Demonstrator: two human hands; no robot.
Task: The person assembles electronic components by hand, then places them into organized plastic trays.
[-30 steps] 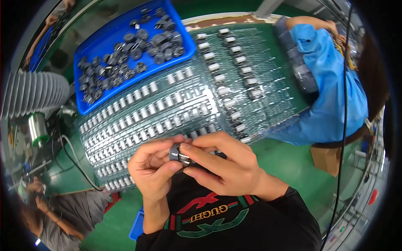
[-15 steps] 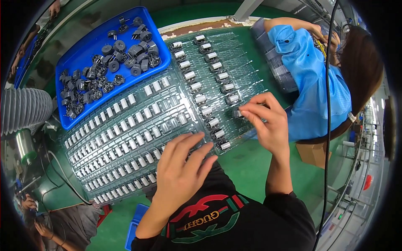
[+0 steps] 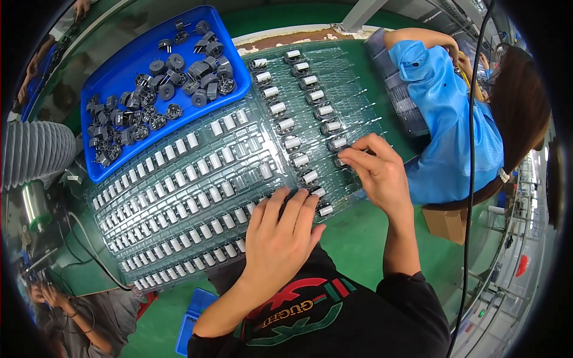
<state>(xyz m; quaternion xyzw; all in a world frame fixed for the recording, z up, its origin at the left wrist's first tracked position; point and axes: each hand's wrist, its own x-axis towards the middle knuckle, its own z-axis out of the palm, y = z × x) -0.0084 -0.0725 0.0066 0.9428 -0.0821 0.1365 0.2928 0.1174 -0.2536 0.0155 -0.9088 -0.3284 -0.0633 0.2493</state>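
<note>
My right hand (image 3: 382, 173) pinches a small dark component (image 3: 341, 161), mostly hidden by the fingertips. It is low over the clear plastic tray (image 3: 355, 98), just below a dark round part with a white cylinder (image 3: 338, 143) at the near end of the second column. My left hand (image 3: 280, 235) lies palm down with its fingers stretched out, holding nothing. Its fingertips reach the border between that tray and a clear tray with rows of white cylinders (image 3: 209, 196). Several more dark round parts topped with white cylinders (image 3: 285, 125) stand in two columns.
A blue tray (image 3: 239, 89) of loose grey round components with pins stands at the far left. To its left is a grey ribbed hose (image 3: 39, 154). A person in a blue garment (image 3: 447, 113) sits at the right, near a black cable (image 3: 471, 149). Another person's hands (image 3: 51, 296) show lower left.
My left hand has shifted right and its fingers have come closer together. My right hand stays near the second column, its pinched component now lower against the tray.
</note>
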